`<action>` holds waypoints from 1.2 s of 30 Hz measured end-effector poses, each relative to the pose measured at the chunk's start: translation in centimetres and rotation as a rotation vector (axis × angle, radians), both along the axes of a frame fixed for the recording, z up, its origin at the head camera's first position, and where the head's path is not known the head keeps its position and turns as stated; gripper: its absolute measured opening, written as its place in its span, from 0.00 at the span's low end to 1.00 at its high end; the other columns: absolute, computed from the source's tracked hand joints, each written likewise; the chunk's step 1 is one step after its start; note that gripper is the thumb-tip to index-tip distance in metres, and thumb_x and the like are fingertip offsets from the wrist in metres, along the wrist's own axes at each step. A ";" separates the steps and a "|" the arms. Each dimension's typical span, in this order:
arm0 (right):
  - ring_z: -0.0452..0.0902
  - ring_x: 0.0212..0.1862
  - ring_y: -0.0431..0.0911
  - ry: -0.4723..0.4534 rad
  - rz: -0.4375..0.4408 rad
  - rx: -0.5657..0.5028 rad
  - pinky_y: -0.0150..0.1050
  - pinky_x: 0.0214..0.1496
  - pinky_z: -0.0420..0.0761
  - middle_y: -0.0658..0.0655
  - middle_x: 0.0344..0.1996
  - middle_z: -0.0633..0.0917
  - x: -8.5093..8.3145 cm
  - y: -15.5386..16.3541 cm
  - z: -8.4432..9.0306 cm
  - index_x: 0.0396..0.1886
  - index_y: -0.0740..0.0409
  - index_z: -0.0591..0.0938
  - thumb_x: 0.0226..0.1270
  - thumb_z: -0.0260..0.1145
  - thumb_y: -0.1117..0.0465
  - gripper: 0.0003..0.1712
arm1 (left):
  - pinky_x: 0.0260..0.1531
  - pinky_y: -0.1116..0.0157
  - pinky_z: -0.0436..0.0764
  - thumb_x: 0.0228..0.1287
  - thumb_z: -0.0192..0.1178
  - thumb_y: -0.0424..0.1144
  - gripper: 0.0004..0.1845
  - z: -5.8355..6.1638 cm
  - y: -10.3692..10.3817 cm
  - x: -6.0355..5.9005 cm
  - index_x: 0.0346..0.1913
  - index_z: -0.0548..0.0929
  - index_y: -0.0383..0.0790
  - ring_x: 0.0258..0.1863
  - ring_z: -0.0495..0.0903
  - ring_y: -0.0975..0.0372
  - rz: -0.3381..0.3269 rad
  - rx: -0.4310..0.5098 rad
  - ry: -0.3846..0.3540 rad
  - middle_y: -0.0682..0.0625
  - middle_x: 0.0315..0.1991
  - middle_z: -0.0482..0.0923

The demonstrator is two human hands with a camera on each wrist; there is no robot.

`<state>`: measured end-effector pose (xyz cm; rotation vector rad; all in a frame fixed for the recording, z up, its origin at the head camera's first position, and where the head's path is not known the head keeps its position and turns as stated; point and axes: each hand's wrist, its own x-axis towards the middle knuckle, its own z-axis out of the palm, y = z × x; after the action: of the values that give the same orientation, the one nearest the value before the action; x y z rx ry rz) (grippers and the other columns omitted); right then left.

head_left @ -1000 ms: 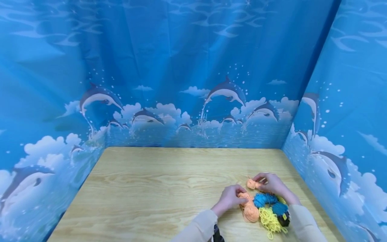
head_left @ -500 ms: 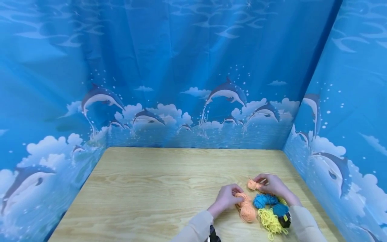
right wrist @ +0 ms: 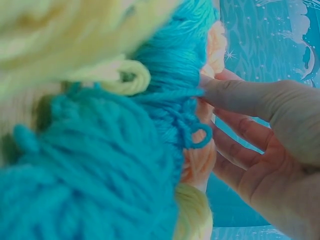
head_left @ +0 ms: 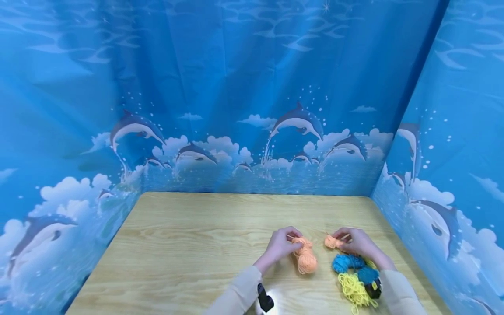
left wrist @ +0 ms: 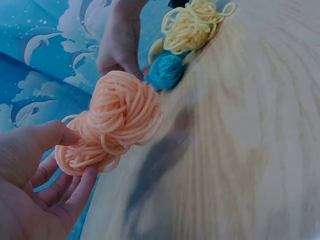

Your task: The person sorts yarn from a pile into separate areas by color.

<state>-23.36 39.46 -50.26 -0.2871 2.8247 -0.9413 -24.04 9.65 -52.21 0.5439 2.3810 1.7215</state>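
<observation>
Wooden table: left hand grips orange skein; right hand pinches orange bundle.

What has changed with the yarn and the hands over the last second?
The left hand has pulled the large orange yarn bundle to the left, away from the pile, so bare table now shows between it and the blue yarn. It grips that bundle as before. The right hand still holds the small orange yarn bundle in place, and the blue and yellow yarn have not moved.
</observation>
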 end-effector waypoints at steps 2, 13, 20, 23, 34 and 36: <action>0.81 0.41 0.50 0.005 0.001 0.002 0.45 0.40 0.84 0.60 0.44 0.87 -0.1 0.0 -0.1 0.48 0.59 0.87 0.59 0.72 0.70 0.16 | 0.35 0.71 0.82 0.57 0.73 0.34 0.08 0.3 -0.7 -0.4 0.40 0.87 0.44 0.38 0.83 0.65 0.014 -0.005 0.005 0.55 0.38 0.86; 0.82 0.42 0.51 -0.010 0.005 -0.006 0.45 0.41 0.84 0.60 0.46 0.86 -0.1 0.3 -0.2 0.48 0.59 0.86 0.59 0.72 0.69 0.16 | 0.39 0.67 0.84 0.59 0.72 0.35 0.09 1.6 -4.6 -2.1 0.43 0.87 0.44 0.41 0.83 0.61 0.090 -0.011 0.015 0.53 0.41 0.85; 0.82 0.43 0.50 -0.022 -0.004 0.003 0.46 0.42 0.84 0.59 0.46 0.86 -0.4 0.3 -0.4 0.48 0.58 0.87 0.60 0.73 0.69 0.15 | 0.41 0.62 0.85 0.59 0.72 0.34 0.10 2.0 -7.1 -2.6 0.43 0.87 0.44 0.44 0.83 0.57 0.135 -0.018 0.021 0.50 0.43 0.85; 0.82 0.42 0.51 -0.021 -0.003 0.003 0.46 0.42 0.84 0.60 0.45 0.87 -0.5 0.3 -0.4 0.48 0.58 0.87 0.60 0.72 0.69 0.15 | 0.41 0.62 0.85 0.59 0.72 0.34 0.10 2.1 -8.1 -2.9 0.43 0.87 0.44 0.43 0.83 0.57 0.156 -0.024 0.034 0.50 0.43 0.85; 0.82 0.43 0.52 -0.047 0.011 0.007 0.45 0.41 0.84 0.60 0.45 0.86 -0.5 0.2 0.0 0.50 0.61 0.86 0.61 0.73 0.69 0.16 | 0.42 0.60 0.86 0.61 0.71 0.34 0.10 2.4 -11.8 -3.9 0.45 0.86 0.43 0.45 0.83 0.56 0.217 -0.075 0.023 0.49 0.44 0.84; 0.82 0.43 0.51 -0.053 0.006 0.000 0.45 0.41 0.84 0.59 0.45 0.86 -0.6 0.2 0.0 0.50 0.60 0.86 0.61 0.73 0.69 0.16 | 0.43 0.60 0.85 0.62 0.71 0.34 0.10 2.5 -12.6 -4.1 0.45 0.86 0.43 0.45 0.83 0.55 0.226 -0.080 0.027 0.48 0.44 0.84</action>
<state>-23.91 39.67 -50.30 -0.2665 2.7742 -0.9343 -28.11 -2.96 -49.74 0.2985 2.6043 1.7026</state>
